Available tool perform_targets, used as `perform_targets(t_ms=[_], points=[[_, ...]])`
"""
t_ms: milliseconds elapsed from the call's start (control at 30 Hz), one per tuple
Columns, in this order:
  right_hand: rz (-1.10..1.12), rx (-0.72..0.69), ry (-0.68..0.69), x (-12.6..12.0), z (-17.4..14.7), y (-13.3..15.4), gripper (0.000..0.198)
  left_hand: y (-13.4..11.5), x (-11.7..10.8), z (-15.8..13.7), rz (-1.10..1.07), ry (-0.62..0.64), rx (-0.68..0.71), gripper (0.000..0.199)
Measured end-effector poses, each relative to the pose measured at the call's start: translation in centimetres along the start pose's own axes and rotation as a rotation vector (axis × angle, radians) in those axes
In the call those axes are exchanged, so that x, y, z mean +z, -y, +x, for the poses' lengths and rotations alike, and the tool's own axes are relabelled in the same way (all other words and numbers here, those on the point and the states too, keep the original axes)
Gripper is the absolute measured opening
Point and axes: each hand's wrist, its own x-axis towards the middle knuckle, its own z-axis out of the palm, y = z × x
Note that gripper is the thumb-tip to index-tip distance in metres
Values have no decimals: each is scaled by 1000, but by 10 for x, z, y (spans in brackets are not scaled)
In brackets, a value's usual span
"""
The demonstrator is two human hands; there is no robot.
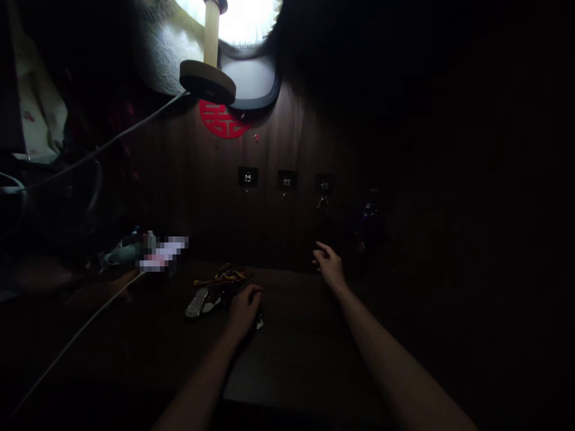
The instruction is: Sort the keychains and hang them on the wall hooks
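My left hand (245,308) rests low on the dark tabletop, its fingers curled at the right edge of a tangled pile of cords (231,275). A silvery oval object (196,303) lies at the pile's left side. Just below my left hand shows a small shiny piece (259,323); what the fingers hold is hidden in shadow. Farther right, my right hand (330,266) is raised in front of the dark panel, index finger stretched out and the others loosely bent, nothing visible in it. Above it, a small shiny item (322,202) hangs under a square hook plate (324,182).
Two more hook plates (248,177) line the panel. A lit lamp (210,48) stands above, near a red paper-cut (224,121). White cables (112,140) cross the left side, where another person's hand (119,290) appears dimly. A purplish item (371,221) hangs at right.
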Motion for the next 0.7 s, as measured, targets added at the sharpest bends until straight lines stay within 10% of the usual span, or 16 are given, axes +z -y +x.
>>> perform_targets(t_ms=[333,700], points=[[1,109,164,17,-59,-49,36,-6,-5,-2,-36,-52,-30,22],[-279,-249,479,28,-88,-41,24,-1,-14,8,-198,-298,-103,28]])
